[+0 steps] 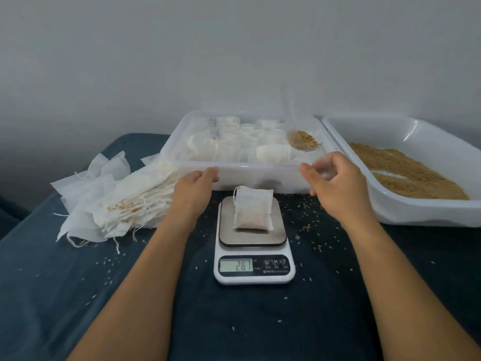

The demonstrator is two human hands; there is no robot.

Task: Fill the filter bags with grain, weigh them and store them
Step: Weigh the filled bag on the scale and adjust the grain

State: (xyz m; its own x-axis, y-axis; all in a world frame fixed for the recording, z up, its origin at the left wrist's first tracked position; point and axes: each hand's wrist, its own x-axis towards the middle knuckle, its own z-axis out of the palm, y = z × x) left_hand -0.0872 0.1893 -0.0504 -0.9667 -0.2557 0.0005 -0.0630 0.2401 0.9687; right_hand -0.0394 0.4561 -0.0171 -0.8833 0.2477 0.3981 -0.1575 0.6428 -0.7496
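A filled white filter bag (253, 208) lies on the steel plate of a small kitchen scale (253, 252) whose display reads 28.7. My left hand (194, 190) hovers left of the bag, fingers loosely curled, holding nothing. To the bag's right, my right hand (335, 182) is raised with relaxed, slightly bent fingers and is also empty. Behind both hands stands a clear storage tray (234, 173) with several filled bags. A clear plastic scoop (302, 140) with grain rests inside that tray at its right end.
A heap of empty filter bags (112, 201) lies at the left on the dark blue cloth (78, 282). A white tray of loose grain (406, 170) sits at the right. Scattered grains dot the cloth around the scale. A grey wall rises behind.
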